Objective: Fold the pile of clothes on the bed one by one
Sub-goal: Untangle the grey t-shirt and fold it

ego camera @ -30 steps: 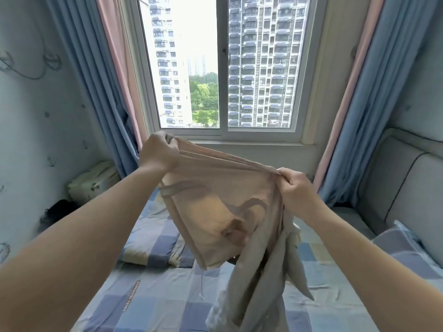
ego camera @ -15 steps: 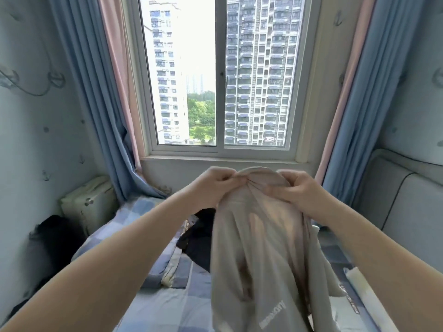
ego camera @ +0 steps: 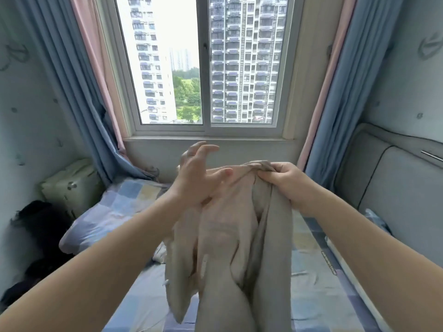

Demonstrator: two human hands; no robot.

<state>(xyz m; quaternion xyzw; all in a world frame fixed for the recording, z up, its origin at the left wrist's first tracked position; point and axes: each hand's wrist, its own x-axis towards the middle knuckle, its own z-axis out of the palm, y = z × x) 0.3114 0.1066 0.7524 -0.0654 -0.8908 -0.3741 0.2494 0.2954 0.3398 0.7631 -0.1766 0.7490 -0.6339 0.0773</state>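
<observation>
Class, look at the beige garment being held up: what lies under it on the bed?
Below the beige garment, gripped by the right hand, the checked sheet shows at both sides. Whatever lies directly beneath is covered.

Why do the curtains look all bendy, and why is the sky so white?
Head view: the wide-angle lens bows the curtains and window frame outward near the edges; the sky is overexposed to plain white because the room is dimmer; the garment glows pinkish where window light passes through; the open left hand is slightly blurred; the right hand is sharper.
</observation>
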